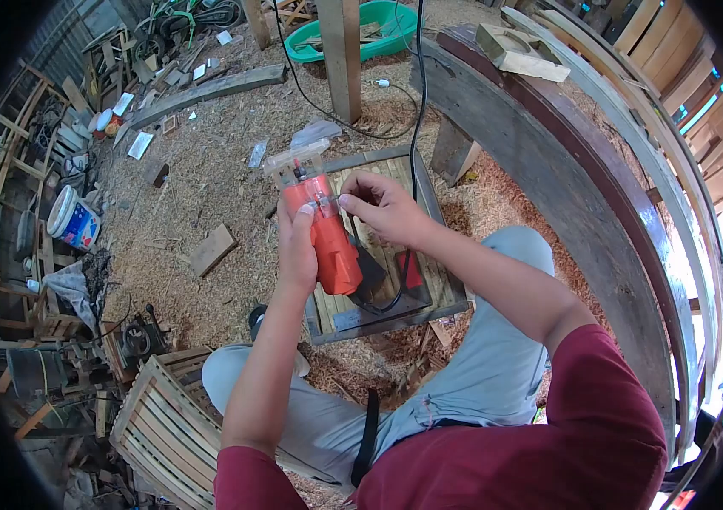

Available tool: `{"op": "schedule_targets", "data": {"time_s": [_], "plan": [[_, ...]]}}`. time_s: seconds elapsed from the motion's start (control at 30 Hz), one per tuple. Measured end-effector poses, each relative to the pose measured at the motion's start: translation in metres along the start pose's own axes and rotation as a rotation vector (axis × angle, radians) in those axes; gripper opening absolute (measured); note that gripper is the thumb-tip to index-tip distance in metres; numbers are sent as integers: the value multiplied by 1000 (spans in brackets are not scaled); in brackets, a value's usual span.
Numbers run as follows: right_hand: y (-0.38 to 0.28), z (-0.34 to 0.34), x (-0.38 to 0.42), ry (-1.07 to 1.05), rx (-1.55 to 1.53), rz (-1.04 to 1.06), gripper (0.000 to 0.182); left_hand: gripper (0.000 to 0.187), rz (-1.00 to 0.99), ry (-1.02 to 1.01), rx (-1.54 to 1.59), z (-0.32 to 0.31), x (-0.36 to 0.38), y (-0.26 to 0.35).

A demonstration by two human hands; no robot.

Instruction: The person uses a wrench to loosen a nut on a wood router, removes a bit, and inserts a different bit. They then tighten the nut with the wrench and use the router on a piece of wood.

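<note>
An orange trim router (336, 255) with a clear plastic base (300, 157) lies tilted over a small slatted wooden stool, its collet end pointing away from me. My left hand (297, 242) is wrapped around its left side, with the thumb on top near the clear base. On the other side, my right hand (385, 211) has its thumb and index finger pinched at the small metal clamp (327, 201) around the router's body. The exact part between those fingertips is too small to make out. A black cord (400, 285) runs from the router's rear end.
Under the router stands the slatted stool (446, 297). Long curved boards (540, 170) lie to the right. A wooden post (342, 68) and a green basin (387, 21) are ahead. Sawdust covers the floor, with a wood offcut (213, 250) and a white bucket (68, 212) left.
</note>
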State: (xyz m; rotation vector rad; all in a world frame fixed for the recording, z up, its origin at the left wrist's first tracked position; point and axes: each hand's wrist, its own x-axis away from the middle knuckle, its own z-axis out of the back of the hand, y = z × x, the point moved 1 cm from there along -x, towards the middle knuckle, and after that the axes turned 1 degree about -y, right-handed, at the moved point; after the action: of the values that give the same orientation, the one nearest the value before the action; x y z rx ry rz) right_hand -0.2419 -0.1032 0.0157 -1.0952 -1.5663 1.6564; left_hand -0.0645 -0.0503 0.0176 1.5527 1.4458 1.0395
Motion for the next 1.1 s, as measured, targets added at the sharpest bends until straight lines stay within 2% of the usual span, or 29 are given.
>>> {"op": "schedule_targets", "data": {"time_s": [0.23, 0.33, 0.53, 0.73, 0.87, 1.1], "plan": [[-13, 9, 1, -44, 8, -90, 15, 50, -94, 62, -159, 5, -3, -6], [-26, 11, 3, -44, -38, -263, 14, 51, -106, 47, -165, 6, -3, -7], [-23, 14, 3, -67, -46, -219, 15, 51, -97, 27, -176, 10, -6, -16], [-22, 16, 6, -80, -66, -285, 14, 50, -129, 6, -225, 19, -11, -33], [-21, 16, 7, -74, -41, -303, 15, 48, -99, 7, -234, 19, -10, -34], [-27, 8, 5, 52, 80, -398, 17, 43, 67, 70, -2, 8, -3, -31]]}}
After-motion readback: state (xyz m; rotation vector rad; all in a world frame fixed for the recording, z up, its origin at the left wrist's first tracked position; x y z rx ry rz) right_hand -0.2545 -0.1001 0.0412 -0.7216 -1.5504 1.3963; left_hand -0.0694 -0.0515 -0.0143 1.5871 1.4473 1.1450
